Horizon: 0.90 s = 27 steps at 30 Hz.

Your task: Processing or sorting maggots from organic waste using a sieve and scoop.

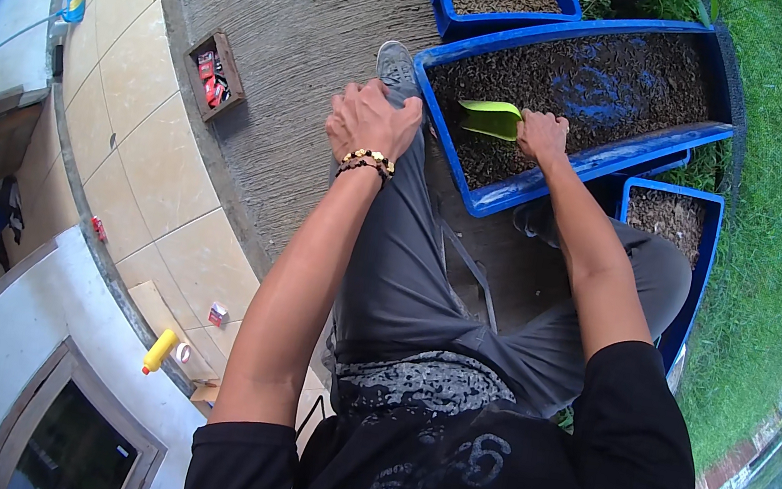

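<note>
Right hand [541, 135] grasps a green scoop [491, 118] in the blue tray [564, 169]; left hand [372, 122] rests loosely closed on the knee [403, 95].

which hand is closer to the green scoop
Right. The right hand grips the green scoop by its handle inside the blue tub; the left hand rests on the knee, outside the tub.
</note>
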Motion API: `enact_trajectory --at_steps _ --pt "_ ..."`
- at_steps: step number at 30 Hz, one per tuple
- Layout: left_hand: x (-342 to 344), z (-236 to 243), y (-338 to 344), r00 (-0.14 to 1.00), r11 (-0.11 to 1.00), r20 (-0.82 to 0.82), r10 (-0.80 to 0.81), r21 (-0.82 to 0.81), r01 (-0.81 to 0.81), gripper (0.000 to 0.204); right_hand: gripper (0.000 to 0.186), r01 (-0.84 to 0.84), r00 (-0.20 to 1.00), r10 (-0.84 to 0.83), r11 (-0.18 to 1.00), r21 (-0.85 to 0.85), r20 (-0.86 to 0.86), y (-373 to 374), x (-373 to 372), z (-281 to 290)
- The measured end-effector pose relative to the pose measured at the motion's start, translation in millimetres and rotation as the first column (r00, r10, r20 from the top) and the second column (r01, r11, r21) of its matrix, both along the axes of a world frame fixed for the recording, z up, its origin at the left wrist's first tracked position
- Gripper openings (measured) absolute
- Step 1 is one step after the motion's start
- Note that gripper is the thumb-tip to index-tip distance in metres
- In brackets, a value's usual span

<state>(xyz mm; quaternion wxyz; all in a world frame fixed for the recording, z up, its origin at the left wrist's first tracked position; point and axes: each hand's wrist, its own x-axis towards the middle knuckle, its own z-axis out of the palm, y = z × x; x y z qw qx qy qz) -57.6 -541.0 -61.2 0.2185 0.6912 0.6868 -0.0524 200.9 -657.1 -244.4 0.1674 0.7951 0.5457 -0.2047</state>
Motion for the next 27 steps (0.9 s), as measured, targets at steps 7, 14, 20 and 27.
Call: enact_trajectory --at_steps 7,14,20,27 --pt "1 -3 1 1.0 1.0 -0.027 0.008 -0.01 -0.008 0.052 0.025 -0.143 0.989 0.145 0.988 -0.064 0.025 43 -4 10" --pt "-2 -5 1 1.0 1.0 -0.018 0.008 -0.001 -0.008 0.051 0.029 -0.151 0.988 0.147 0.982 -0.112 -0.038 49 1 8" --pt "0 -3 1 1.0 1.0 -0.02 0.001 -0.002 -0.001 0.051 0.033 -0.07 0.994 0.059 0.988 -0.134 -0.088 26 3 -6" --pt "-3 -1 2 1.0 1.0 -0.012 -0.001 -0.004 0.001 0.051 0.032 -0.041 0.994 0.029 0.993 -0.112 -0.105 18 12 -1"
